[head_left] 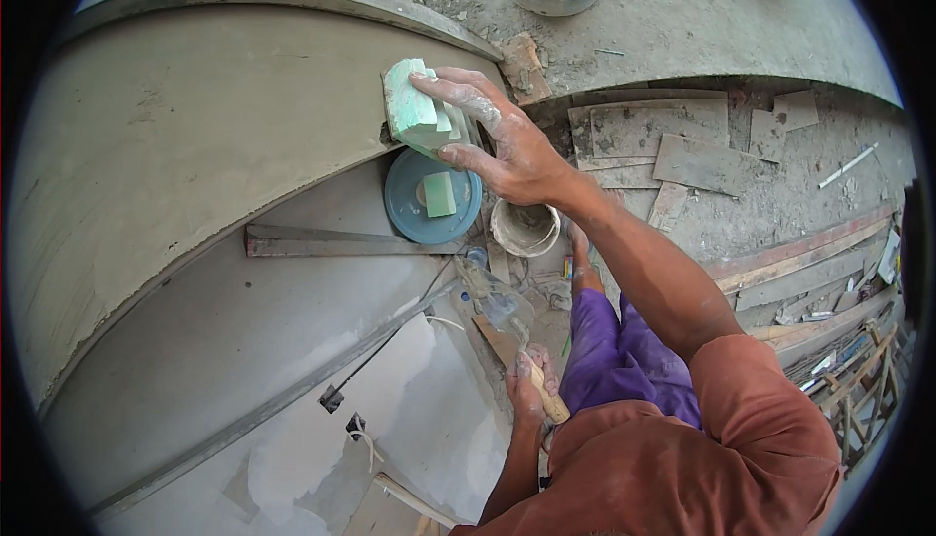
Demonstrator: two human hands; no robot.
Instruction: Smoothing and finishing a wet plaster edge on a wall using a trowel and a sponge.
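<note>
1. Smooth grey plastered surface (195,136) curves across the left, ending at a narrow edge.
2. Right hand (492,131): fingers and thumb grip a pale green, stepped foam-like block (411,107) at that surface's right end.
3. Left hand (532,380): closed around the handle of a wooden-handled metal trowel (499,308).
4. Below the block, a round blue lid (404,199) bears a smaller green piece (442,195), beside a white bucket (500,240).

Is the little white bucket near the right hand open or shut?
Open. No lid covers the white bucket near the right hand; grey stuff shows inside its round rim. I can't tell how full it is.
</note>
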